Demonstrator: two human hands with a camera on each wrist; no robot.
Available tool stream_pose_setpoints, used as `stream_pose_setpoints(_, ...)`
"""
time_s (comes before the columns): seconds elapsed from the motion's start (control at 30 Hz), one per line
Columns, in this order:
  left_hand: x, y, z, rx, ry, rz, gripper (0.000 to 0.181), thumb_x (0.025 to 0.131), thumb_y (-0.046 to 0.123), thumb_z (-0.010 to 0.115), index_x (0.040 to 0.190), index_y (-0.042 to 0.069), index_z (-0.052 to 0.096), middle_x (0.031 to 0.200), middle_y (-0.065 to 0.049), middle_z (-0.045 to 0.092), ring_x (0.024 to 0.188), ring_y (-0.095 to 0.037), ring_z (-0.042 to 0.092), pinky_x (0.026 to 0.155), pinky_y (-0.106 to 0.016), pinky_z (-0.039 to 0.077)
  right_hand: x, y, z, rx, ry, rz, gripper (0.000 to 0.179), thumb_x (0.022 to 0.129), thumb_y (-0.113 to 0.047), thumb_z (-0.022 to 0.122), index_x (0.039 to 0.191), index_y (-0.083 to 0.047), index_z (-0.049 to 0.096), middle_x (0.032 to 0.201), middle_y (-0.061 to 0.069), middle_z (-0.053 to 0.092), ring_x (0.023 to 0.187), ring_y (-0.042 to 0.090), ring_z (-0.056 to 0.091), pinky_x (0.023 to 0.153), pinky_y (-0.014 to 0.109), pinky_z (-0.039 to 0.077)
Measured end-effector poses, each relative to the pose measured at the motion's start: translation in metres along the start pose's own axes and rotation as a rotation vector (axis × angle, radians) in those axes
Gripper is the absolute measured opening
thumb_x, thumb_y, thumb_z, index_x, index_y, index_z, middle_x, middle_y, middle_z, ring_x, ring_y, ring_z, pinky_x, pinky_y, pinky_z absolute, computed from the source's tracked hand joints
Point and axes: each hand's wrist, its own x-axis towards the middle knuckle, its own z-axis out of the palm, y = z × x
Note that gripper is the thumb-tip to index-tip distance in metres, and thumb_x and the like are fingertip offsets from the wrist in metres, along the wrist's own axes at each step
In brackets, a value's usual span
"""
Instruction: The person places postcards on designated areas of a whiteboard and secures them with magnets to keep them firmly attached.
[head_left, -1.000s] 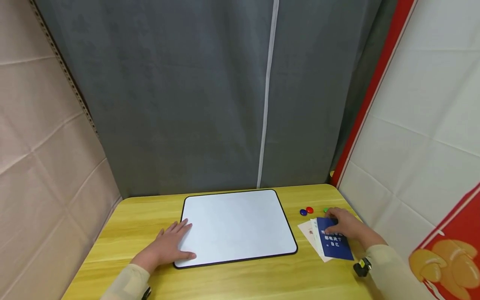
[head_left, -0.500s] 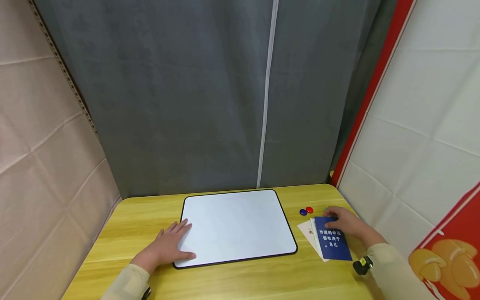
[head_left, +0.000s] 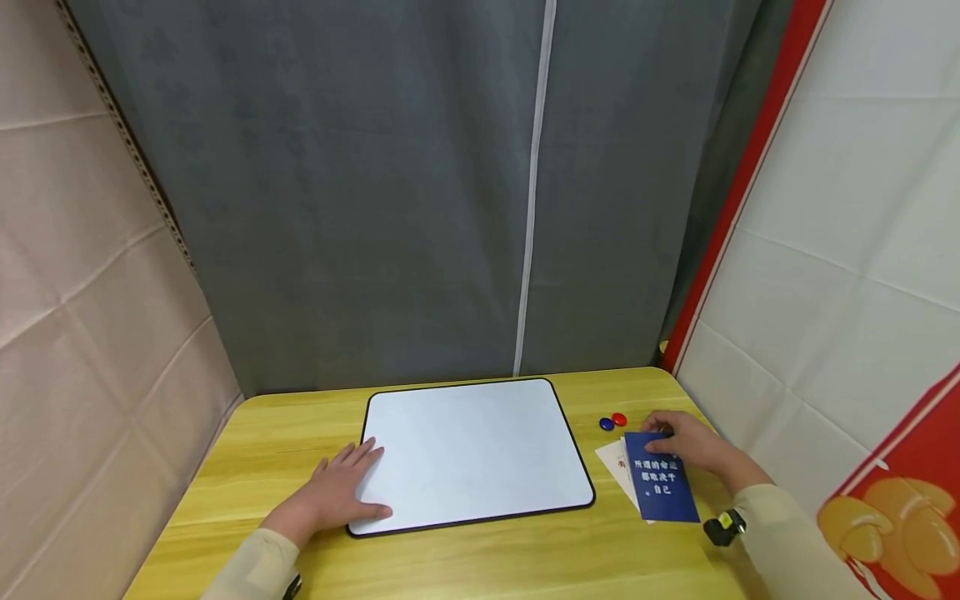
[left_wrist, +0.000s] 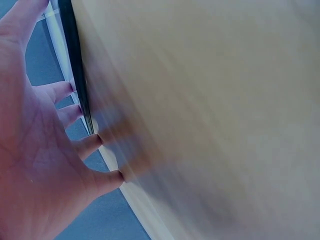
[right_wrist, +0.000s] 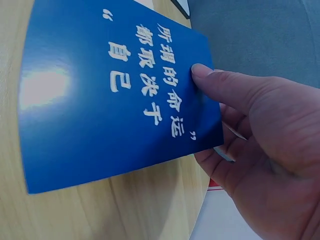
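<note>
A blue card [head_left: 662, 492] with white Chinese writing is pinched by my right hand [head_left: 686, 442], thumb on the printed face and fingers behind. In the right wrist view the blue card [right_wrist: 100, 130] is lifted off the wood at the thumb's end. Under its left side a white card [head_left: 617, 465] lies on the table. My left hand [head_left: 341, 492] rests with spread fingers on the left edge of a black-framed whiteboard [head_left: 480, 450]. The left wrist view shows the left hand's fingertips [left_wrist: 116, 178] touching the table beside the black frame [left_wrist: 75, 55].
A blue magnet [head_left: 607, 424] and a red magnet [head_left: 619, 419] lie between the whiteboard and my right hand. The wooden table [head_left: 465, 567] ends at a grey curtain [head_left: 390, 208]. A white cloth wall [head_left: 840, 250] stands on the right.
My right hand has drawn the blue card slightly left and up from the pile, tilting it. The green magnet is now hidden behind that hand. The left hand has stayed still.
</note>
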Motion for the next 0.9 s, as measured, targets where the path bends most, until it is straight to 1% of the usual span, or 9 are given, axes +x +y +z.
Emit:
stream_pose_setpoints(0.23, 0.001, -0.002, 0.001, 0.004, -0.003, -0.005, 0.115, 0.084, 0.074, 0.084, 0.170, 0.010, 0.043, 0.181, -0.016, 0.029, 0.161, -0.056, 0.027, 0.120, -0.087, 0.015, 0.000, -0.009, -0.002, 0.039, -0.050, -0.055, 0.013, 0.103, -0.012, 0.081, 0.113, -0.009, 0.074, 0.102, 0.003, 0.070, 0.095, 0.024, 0.063, 0.087, 0.040, 0.055)
stream_pose_setpoints(0.37, 0.001, -0.002, 0.001, 0.006, -0.006, -0.006, 0.116, 0.084, 0.075, 0.083, 0.171, 0.010, 0.042, 0.181, -0.016, 0.028, 0.161, -0.056, 0.027, 0.120, -0.087, 0.015, 0.001, -0.016, -0.002, 0.056, -0.070, -0.085, 0.014, 0.102, -0.013, 0.081, 0.114, -0.010, 0.076, 0.102, 0.002, 0.071, 0.095, 0.023, 0.064, 0.087, 0.038, 0.055)
stream_pose_setpoints(0.47, 0.000, -0.002, 0.001, 0.007, -0.009, -0.002, 0.116, 0.085, 0.076, 0.082, 0.171, 0.010, 0.042, 0.181, -0.016, 0.028, 0.161, -0.056, 0.026, 0.120, -0.087, 0.016, 0.002, -0.022, -0.002, 0.079, -0.074, -0.072, 0.016, 0.101, -0.014, 0.082, 0.116, -0.011, 0.077, 0.103, 0.002, 0.071, 0.097, 0.024, 0.064, 0.089, 0.040, 0.055)
stream_pose_setpoints(0.67, 0.000, -0.001, 0.001, 0.003, -0.009, 0.003, 0.116, 0.085, 0.076, 0.082, 0.171, 0.010, 0.042, 0.181, -0.016, 0.028, 0.161, -0.056, 0.026, 0.119, -0.087, 0.016, 0.002, -0.029, 0.000, 0.120, -0.074, -0.007, 0.016, 0.103, -0.017, 0.080, 0.118, -0.013, 0.077, 0.108, 0.004, 0.071, 0.100, 0.024, 0.065, 0.093, 0.042, 0.055)
stream_pose_setpoints(0.9, -0.001, 0.000, -0.001, -0.002, -0.012, -0.002, 0.116, 0.085, 0.075, 0.082, 0.171, 0.010, 0.041, 0.181, -0.015, 0.028, 0.161, -0.056, 0.026, 0.120, -0.087, 0.016, 0.001, -0.034, -0.002, 0.158, -0.082, -0.019, 0.014, 0.105, -0.017, 0.078, 0.119, -0.013, 0.077, 0.111, 0.004, 0.072, 0.103, 0.025, 0.065, 0.094, 0.042, 0.055)
